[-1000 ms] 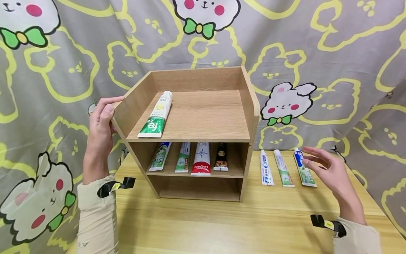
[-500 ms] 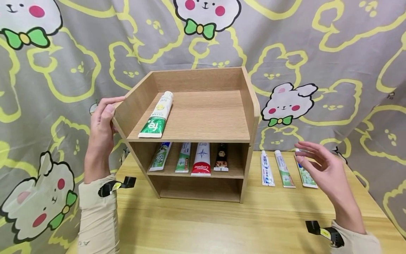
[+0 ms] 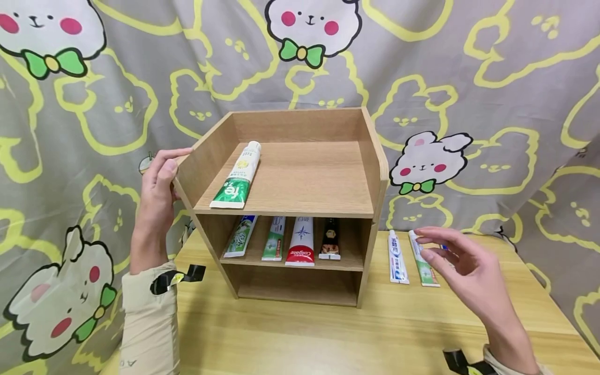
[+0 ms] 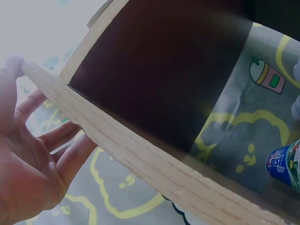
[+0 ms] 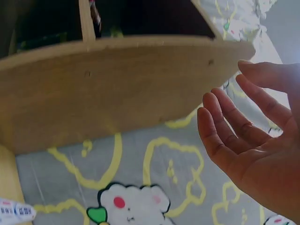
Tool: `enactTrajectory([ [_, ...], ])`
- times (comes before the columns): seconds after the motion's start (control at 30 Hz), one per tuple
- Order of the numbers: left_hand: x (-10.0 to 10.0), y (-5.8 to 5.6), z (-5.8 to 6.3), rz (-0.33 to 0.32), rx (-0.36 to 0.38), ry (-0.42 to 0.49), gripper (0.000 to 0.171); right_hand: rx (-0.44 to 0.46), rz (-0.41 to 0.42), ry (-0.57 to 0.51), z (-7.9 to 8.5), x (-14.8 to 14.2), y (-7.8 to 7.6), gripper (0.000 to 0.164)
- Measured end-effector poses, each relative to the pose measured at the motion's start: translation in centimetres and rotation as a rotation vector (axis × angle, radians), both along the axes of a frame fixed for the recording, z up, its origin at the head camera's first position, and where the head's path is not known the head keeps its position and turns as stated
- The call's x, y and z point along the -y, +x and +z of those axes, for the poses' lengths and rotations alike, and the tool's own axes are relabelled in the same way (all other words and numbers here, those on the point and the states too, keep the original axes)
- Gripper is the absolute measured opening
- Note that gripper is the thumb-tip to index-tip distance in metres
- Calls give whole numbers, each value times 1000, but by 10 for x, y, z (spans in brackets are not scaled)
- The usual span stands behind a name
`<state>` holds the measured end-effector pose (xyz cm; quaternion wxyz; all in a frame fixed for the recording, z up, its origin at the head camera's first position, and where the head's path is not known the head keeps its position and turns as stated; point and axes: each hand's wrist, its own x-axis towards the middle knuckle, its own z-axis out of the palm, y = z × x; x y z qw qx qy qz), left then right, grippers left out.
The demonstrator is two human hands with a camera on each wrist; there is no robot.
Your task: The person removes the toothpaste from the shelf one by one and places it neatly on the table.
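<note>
My left hand [image 3: 157, 203] holds the upper left side panel of a small wooden shelf [image 3: 314, 174], thumb on one face and fingers on the other. My right hand [image 3: 473, 284] is in the air above the table, fingers bent and thumb apart, holding nothing. Beneath it lie a white-and-green toothpaste tube [image 3: 424, 265] and, to its left, a white-and-blue toothpaste tube [image 3: 397, 260]. A third tube is mostly hidden behind that hand. On the shelf's top rests a green-and-white toothpaste tube [image 3: 238, 177]. Several more stand on the middle level, among them a red-and-white Colgate tube [image 3: 301, 245].
The shelf's bottom compartment [image 3: 300, 286] sits low, close to the wooden table [image 3: 281, 333]. A grey patterned curtain [image 3: 422, 67] hangs behind and at both sides. The shelf's right side panel [image 5: 140, 89] stands near my right hand in the right wrist view.
My right hand has moved left from the rightmost tube to over the white-and-green one. The left hand keeps its hold on the shelf. The head view has shifted slightly.
</note>
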<state>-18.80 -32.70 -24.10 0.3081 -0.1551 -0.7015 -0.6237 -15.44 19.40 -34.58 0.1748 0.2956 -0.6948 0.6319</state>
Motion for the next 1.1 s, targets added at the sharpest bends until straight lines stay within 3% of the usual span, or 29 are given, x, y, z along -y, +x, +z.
enactTrajectory([
  [0.1, 0, 0, 0, 6, -2, -8, 39, -74, 93, -41, 2, 12, 7, 44],
  [0.33, -1, -1, -2, 6, -5, -10, 39, -163, 143, -18, 4, 37, 21, 47],
  [0.57, -2, -1, 0, 3, -25, 7, 39, -232, 128, 116, 10, 75, 31, 59],
  [0.77, -3, -2, 0, 5, -25, 6, 39, -350, 71, 176, 35, 104, 35, 53],
  [0.93, -2, -1, 0, 3, -26, 19, 39, -461, 94, 187, 60, 131, 33, 39],
  [1.1, -2, 0, 0, -9, -20, 24, 39, -471, 139, 187, 78, 153, 24, 39],
])
